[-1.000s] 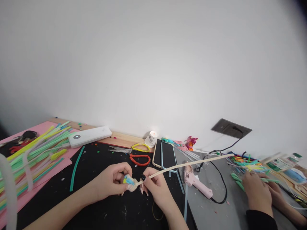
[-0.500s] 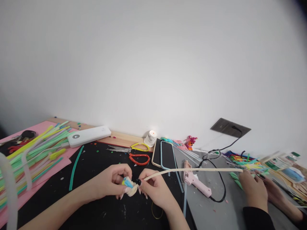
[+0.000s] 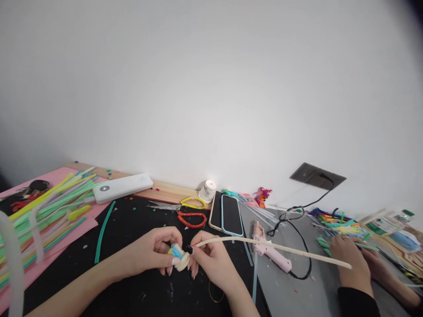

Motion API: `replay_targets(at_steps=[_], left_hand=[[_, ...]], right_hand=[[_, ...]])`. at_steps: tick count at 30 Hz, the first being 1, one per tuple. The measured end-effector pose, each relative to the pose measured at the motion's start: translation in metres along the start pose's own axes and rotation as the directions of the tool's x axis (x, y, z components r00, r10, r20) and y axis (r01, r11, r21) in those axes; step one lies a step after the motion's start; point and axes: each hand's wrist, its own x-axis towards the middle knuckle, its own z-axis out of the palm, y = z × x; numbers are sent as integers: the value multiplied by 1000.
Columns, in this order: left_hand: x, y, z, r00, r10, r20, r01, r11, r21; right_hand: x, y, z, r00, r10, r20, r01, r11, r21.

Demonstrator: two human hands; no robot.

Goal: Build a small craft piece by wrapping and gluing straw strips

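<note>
My left hand [image 3: 154, 250] pinches a small figure [image 3: 177, 252] of blue, yellow and cream fuzzy stems between thumb and fingers. Close beside it, my right hand [image 3: 209, 256] is closed on a long cream pipe cleaner [image 3: 280, 247]. One end of this stem is coiled round the lower part of the figure; the other stretches far to the right, passing over the glue gun. Just beyond my hands lie scissors [image 3: 192, 220] with red and yellow handles, their blades spread. A teal pipe cleaner [image 3: 105, 231] rests on the black mat left of my hands.
A bundle of pipe cleaners [image 3: 59, 211] and a white power bank [image 3: 124, 188] lie at left. Two phones [image 3: 231, 215], a paper cup [image 3: 209, 190] and a pink glue gun [image 3: 271, 254] with a black cord stand rightward. A co-worker's hands [image 3: 352, 259] work at far right.
The free end of the cream pipe cleaner has swung down and to the right. My right hand has moved slightly left, closer to the figure, and more stem is wrapped on it.
</note>
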Motion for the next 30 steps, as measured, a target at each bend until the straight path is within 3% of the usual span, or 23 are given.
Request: replay_targets(at_steps=[16,30], left_hand=[[4,-5,-3,998,-37,-50,36,999,-26],[6,-4,3,994,18,-107,-3,990,139]], right_hand=[[5,8,3,996,-16,-85,11,998,-63],[5,13,6,991,-64,-117,49,991,-123]])
